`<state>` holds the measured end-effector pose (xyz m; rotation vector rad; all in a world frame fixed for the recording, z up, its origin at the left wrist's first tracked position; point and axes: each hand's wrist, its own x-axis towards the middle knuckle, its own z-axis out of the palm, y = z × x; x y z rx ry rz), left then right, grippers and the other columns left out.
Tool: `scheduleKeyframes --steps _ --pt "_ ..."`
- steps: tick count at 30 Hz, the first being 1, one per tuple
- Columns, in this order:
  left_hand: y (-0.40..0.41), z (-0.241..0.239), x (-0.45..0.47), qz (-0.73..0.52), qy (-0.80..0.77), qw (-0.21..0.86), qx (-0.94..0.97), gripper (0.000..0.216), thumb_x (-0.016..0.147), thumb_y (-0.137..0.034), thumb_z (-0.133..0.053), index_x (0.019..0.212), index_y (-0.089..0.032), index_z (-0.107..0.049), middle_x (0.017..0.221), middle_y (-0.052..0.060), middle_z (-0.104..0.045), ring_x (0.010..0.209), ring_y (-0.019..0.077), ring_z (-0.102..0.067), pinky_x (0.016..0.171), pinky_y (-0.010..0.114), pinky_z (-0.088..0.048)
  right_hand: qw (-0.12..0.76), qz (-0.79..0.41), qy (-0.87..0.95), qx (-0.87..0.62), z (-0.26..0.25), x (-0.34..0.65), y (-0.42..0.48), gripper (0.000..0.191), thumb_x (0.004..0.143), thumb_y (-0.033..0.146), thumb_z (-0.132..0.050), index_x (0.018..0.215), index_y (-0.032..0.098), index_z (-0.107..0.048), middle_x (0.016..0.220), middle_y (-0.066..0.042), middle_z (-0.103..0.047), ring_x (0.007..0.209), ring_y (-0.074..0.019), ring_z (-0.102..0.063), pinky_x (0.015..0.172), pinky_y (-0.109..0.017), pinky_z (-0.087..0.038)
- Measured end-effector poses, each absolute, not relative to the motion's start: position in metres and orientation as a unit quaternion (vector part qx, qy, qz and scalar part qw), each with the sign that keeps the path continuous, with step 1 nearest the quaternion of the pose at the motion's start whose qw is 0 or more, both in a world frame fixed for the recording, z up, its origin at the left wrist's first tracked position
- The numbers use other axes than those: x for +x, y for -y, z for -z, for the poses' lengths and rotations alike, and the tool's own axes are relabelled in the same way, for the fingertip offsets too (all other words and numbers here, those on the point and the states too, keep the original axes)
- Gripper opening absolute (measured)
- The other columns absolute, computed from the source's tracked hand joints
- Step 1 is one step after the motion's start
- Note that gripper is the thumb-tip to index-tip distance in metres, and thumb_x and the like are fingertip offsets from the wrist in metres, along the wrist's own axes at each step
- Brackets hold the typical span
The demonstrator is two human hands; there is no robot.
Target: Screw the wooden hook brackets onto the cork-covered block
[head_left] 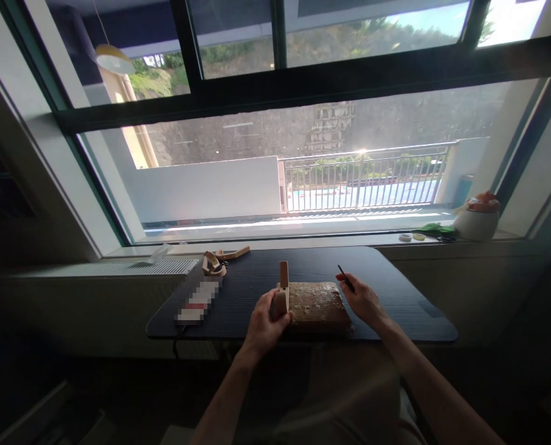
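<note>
My left hand (267, 321) is closed around a small light-brown wooden piece (283, 287), held upright at the left edge of a brown block (317, 306). A narrow strip of the piece rises above my fingers. The block has a rough, flaked, shiny top and rests near the table's front edge. To the right of the block, my right hand (361, 300) pinches a thin dark pen-like tool (346, 278). Its tip points up and to the left, apart from the wooden piece. What kind of tool it is I cannot make out.
On the dark table (396, 315), several wooden pieces (215, 264) lie at the back left, near a blurred-out item (199, 301). A white pot (477, 222) and small round rolls (405, 237) stand on the sill before a large window. A radiator (164, 267) is at the left.
</note>
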<state>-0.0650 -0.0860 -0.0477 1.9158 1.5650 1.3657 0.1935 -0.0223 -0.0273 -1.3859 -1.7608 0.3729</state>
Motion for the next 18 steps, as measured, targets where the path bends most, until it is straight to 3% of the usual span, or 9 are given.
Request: scheduleKeyframes --steps 3,6,8,13,18 --pt "0.041 0.042 -0.085 -0.478 -0.604 0.159 0.618 0.055 0.066 -0.031 -0.064 0.116 -0.017 -0.049 0.119 0.010 -0.053 0.115 0.0245 -0.047 0.099 0.039 -0.033 0.402 -0.183 0.711 -0.546 0.033 0.193 0.015 0.032 0.080 0.036 -0.040 0.103 0.021 -0.058 0.095 -0.006 -0.065 0.082 -0.0202 -0.061 0.072 -0.031 -0.043" --pt "0.012 0.041 -0.097 -0.473 -0.607 0.223 0.598 0.050 0.068 -0.031 -0.062 0.115 -0.016 -0.052 0.113 0.010 -0.059 0.108 0.0221 -0.053 0.095 0.035 -0.038 0.381 -0.267 0.709 -0.530 0.035 0.191 0.012 0.035 0.081 0.040 -0.039 0.107 0.022 -0.054 0.085 -0.003 -0.066 0.060 -0.0155 -0.061 0.062 -0.029 -0.045" --pt "0.004 0.042 -0.096 -0.467 -0.586 0.256 0.611 0.046 0.070 -0.032 -0.060 0.114 -0.017 -0.053 0.111 0.008 -0.061 0.105 0.0209 -0.055 0.094 0.034 -0.040 0.373 -0.271 0.711 -0.531 0.036 0.188 0.010 0.039 0.081 0.041 -0.039 0.114 0.024 -0.052 0.085 -0.002 -0.066 0.058 -0.0149 -0.060 0.060 -0.028 -0.045" --pt "-0.005 0.037 -0.077 -0.448 -0.540 0.298 0.647 0.044 0.075 -0.032 -0.056 0.117 -0.019 -0.053 0.114 0.006 -0.060 0.106 0.0202 -0.053 0.095 0.033 -0.039 0.368 -0.230 0.719 -0.544 0.050 0.180 0.004 0.048 0.077 0.042 -0.046 0.122 0.025 -0.049 0.085 -0.003 -0.066 0.074 -0.0201 -0.062 0.065 -0.030 -0.046" --pt "-0.013 0.030 -0.068 -0.448 -0.558 0.304 0.629 0.046 0.074 -0.033 -0.058 0.118 -0.020 -0.052 0.114 0.007 -0.060 0.103 0.0210 -0.055 0.091 0.034 -0.042 0.419 -0.263 0.675 -0.548 0.070 0.189 -0.008 0.040 0.075 0.043 -0.046 0.105 0.021 -0.059 0.096 -0.006 -0.067 0.090 -0.0217 -0.061 0.077 -0.030 -0.048"
